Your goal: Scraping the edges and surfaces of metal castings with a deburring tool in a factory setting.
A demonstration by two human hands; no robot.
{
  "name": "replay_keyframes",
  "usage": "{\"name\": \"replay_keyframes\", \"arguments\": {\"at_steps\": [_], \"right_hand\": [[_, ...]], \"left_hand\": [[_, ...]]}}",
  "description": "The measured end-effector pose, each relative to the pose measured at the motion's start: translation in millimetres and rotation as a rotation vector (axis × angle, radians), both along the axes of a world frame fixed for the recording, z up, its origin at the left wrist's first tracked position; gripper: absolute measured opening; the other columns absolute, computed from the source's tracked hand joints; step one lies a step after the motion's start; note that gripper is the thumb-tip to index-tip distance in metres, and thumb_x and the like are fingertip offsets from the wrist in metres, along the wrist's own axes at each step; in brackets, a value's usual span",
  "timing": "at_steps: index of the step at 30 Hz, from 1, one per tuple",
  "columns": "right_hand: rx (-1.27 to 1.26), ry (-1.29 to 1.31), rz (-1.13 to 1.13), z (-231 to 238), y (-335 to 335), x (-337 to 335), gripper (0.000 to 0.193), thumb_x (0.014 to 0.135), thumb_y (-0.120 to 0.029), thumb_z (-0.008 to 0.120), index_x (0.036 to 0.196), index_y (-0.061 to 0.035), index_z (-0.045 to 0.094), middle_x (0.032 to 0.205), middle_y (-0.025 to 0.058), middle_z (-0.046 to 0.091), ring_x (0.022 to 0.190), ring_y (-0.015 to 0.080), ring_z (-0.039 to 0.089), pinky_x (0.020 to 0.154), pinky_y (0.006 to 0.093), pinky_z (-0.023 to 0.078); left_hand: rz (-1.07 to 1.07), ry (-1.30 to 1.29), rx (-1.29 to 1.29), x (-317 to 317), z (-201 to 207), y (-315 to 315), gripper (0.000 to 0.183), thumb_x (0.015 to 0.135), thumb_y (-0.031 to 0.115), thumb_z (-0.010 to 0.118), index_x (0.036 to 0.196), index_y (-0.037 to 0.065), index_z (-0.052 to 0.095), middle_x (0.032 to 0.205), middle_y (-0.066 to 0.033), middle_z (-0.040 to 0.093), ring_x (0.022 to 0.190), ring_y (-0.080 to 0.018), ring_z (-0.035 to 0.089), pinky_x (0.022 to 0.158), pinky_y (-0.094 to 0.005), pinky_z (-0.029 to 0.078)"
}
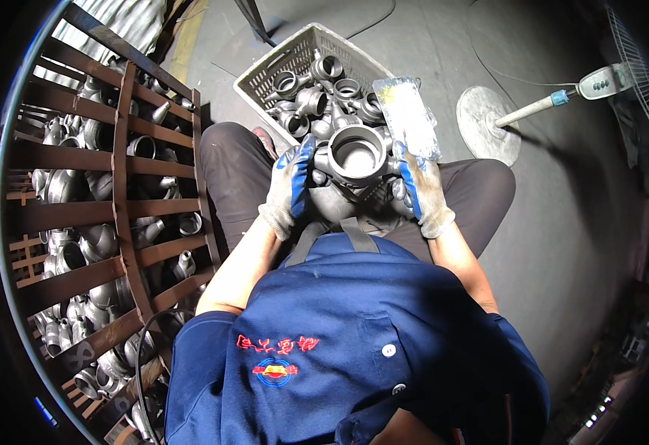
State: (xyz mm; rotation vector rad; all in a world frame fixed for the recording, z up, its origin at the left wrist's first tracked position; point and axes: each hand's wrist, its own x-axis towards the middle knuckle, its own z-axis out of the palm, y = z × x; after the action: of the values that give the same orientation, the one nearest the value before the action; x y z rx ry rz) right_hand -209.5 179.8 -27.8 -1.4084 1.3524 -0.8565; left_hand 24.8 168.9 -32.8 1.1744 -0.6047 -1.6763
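Observation:
A grey metal casting (336, 157) with a wide round mouth is held up between my hands, over my lap. My left hand (290, 182), in a grey glove with blue coating, is closed on the casting's left side. On the opposite side my right hand (419, 182), gloved alike, grips it. Part of each hand's fingers is hidden by the casting. Just beyond stands a pale plastic crate (254, 87) filled with several similar grey castings (311, 101). A flat whitish panel (407, 111) with a yellow smear lies tilted at the crate's right side.
On my left stands a rusty brown metal cage (120, 159) full of grey castings (72, 185). To the right, a floor fan's round base (480, 119) sits on the grey floor (562, 222), its pole (528, 111) leaning across. A thin cable runs near it.

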Motion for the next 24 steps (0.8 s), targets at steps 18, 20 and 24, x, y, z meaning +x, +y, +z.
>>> {"name": "replay_keyframes", "arguments": {"at_steps": [18,20,24], "right_hand": [[0.498,-0.885,0.024,2.4,8.1,12.0,0.043,0.094,-0.032,0.048,0.129,-0.0074,0.044,0.106,0.0103,0.062,0.052,0.0075,0.056,0.039,0.0172,0.043],[0.490,-0.881,0.026,5.8,7.1,15.1,0.042,0.094,-0.031,0.048,0.128,-0.0060,0.044,0.107,0.0110,0.062,0.052,0.0075,0.056,0.039,0.0172,0.043],[0.451,-0.846,0.027,19.6,8.2,13.3,0.037,0.094,-0.031,0.049,0.118,-0.0034,0.049,0.089,0.0094,0.064,0.049,0.0071,0.054,0.042,0.0170,0.043]], "left_hand": [[0.060,-0.123,0.005,8.4,9.7,-1.5,0.025,0.091,0.033,0.054,0.085,0.010,0.060,0.068,0.0024,0.056,0.053,-0.0047,0.045,0.046,-0.0202,0.032],[0.088,-0.047,-0.048,8.8,9.4,-1.3,0.023,0.091,0.031,0.054,0.085,0.010,0.060,0.067,0.0022,0.055,0.053,-0.0050,0.046,0.046,-0.0204,0.033],[-0.022,-0.165,-0.117,18.8,10.2,-0.9,0.015,0.088,0.019,0.056,0.092,0.006,0.061,0.072,-0.0019,0.060,0.058,-0.0103,0.053,0.051,-0.0228,0.039]]}}
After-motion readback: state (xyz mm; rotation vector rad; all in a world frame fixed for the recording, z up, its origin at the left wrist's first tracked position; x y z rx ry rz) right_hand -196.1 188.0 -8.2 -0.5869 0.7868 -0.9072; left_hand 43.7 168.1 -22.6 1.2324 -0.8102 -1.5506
